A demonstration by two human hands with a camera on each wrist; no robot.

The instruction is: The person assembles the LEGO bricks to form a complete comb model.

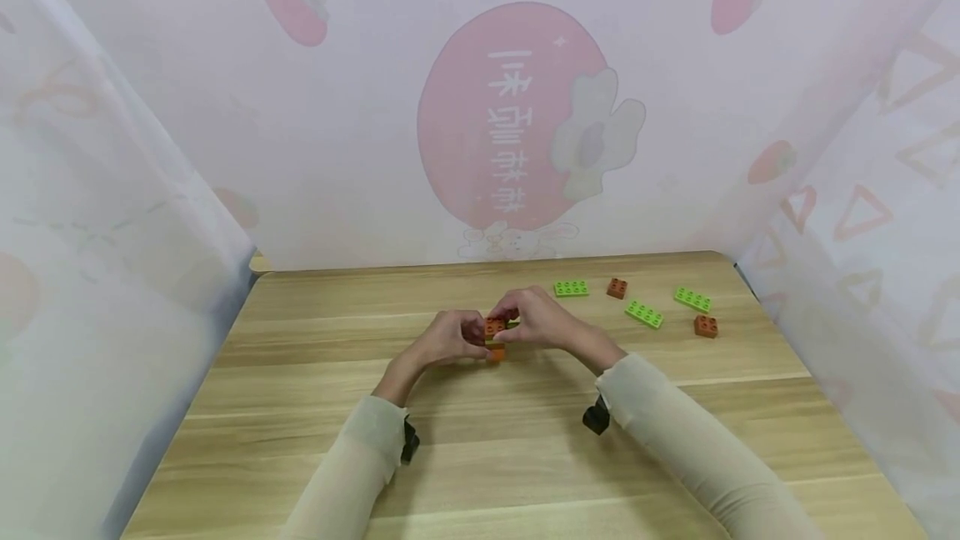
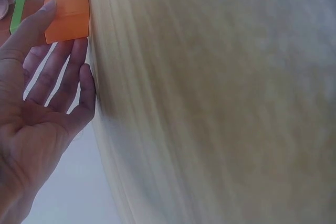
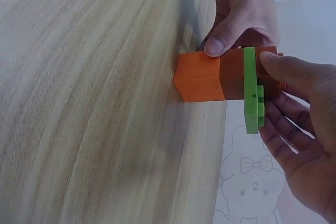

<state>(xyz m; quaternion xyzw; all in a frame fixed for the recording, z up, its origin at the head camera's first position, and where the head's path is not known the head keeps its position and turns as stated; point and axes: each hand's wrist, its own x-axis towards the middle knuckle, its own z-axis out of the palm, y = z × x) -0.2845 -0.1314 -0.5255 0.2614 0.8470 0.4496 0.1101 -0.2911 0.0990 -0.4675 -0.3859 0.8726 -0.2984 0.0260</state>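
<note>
A small stack of toy building bricks stands upright on the table between the two hands. From the bottom up it has an orange block (image 3: 198, 80), a brown brick (image 3: 232, 77), a green plate (image 3: 251, 98) and a second brown brick (image 3: 269, 86). The left hand (image 1: 448, 337) grips the lower part, its thumb on the orange block near the joint with the brown one. At the top, the right hand (image 1: 538, 320) pinches the upper brown brick, thumb on its near side. The green plate's studded end sticks out toward the right hand.
Green plates (image 1: 572, 288), (image 1: 644, 314), (image 1: 692, 299) lie at the back right of the wooden table (image 1: 300, 407). Brown bricks (image 1: 617, 287), (image 1: 706, 326) lie among them. A printed white curtain (image 1: 360, 148) rises behind the table's far edge.
</note>
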